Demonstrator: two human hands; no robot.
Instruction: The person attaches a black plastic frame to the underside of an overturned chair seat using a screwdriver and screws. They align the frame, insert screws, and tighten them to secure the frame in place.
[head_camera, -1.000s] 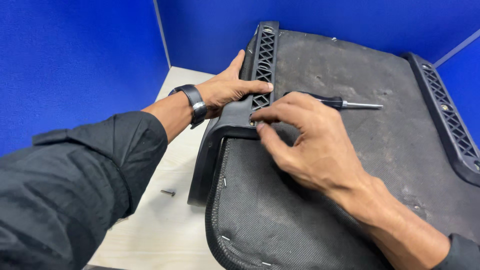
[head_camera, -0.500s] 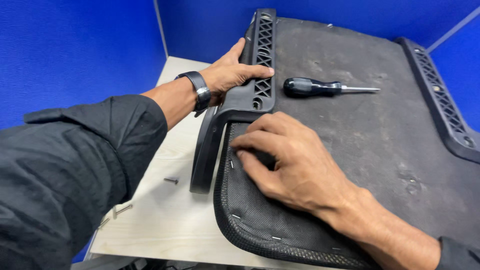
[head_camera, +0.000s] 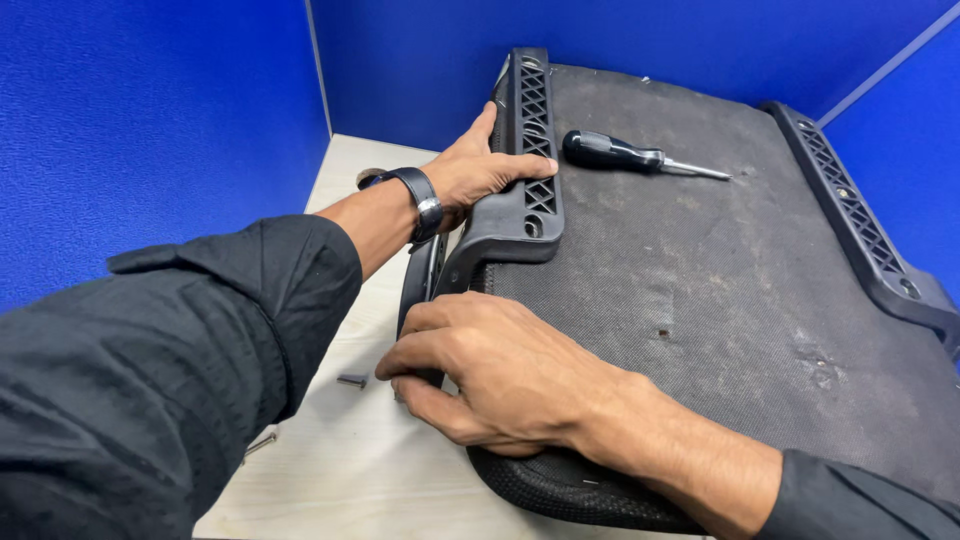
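Blue partition walls (head_camera: 160, 120) close in our pale wooden worktop (head_camera: 350, 470), where an upturned seat cushion (head_camera: 720, 300) fills the centre and right of the frame. Our left hand (head_camera: 480, 170) grips its black plastic armrest bracket (head_camera: 525, 170) at upper centre. Our right hand (head_camera: 490, 365) curls over the cushion's left edge, fingers pinching it. A black-handled screwdriver (head_camera: 625, 155) lies on the cushion; a small screw (head_camera: 352, 381) rests on the worktop at lower left.

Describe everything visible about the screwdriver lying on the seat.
The screwdriver has a thick black handle, glossy like plastic or rubber, and a short bare metal shaft. It lies flat on the seat's dark fabric underside near the far edge, handle to the left and tip to the right. Neither hand touches it; the left hand holds the black plastic bracket just beside it.
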